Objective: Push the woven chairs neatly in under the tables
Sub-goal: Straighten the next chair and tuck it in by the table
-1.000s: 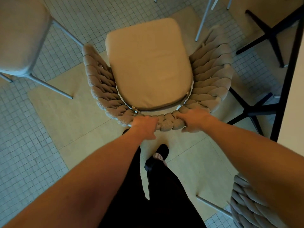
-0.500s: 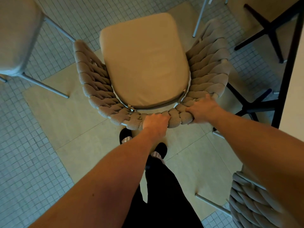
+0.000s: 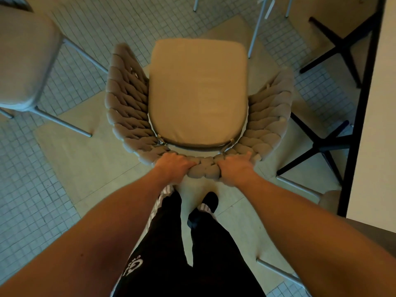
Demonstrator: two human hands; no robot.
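Observation:
A woven chair [image 3: 128,108] with a thick beige braided back and a tan seat cushion [image 3: 197,91] stands on the floor right in front of me, seen from above. My left hand [image 3: 173,168] grips the top of the braided backrest left of its middle. My right hand [image 3: 234,168] grips the same rim just to the right, fingers curled over the braid. At the right edge runs a white table top [image 3: 379,125] with a dark rim, and its black cross-shaped base [image 3: 321,144] stands beside the chair's right arm.
Another cushioned chair [image 3: 23,61] with grey metal legs stands at the upper left. A second black table base [image 3: 342,39] is at the upper right. Grey chair legs [image 3: 255,33] rise beyond the seat. More grey legs [image 3: 278,273] lie at lower right. My dark-trousered legs stand below.
The chair has swung round so its seat now points straight away from me. Both hands stayed on the backrest rim, now closer together near its middle.

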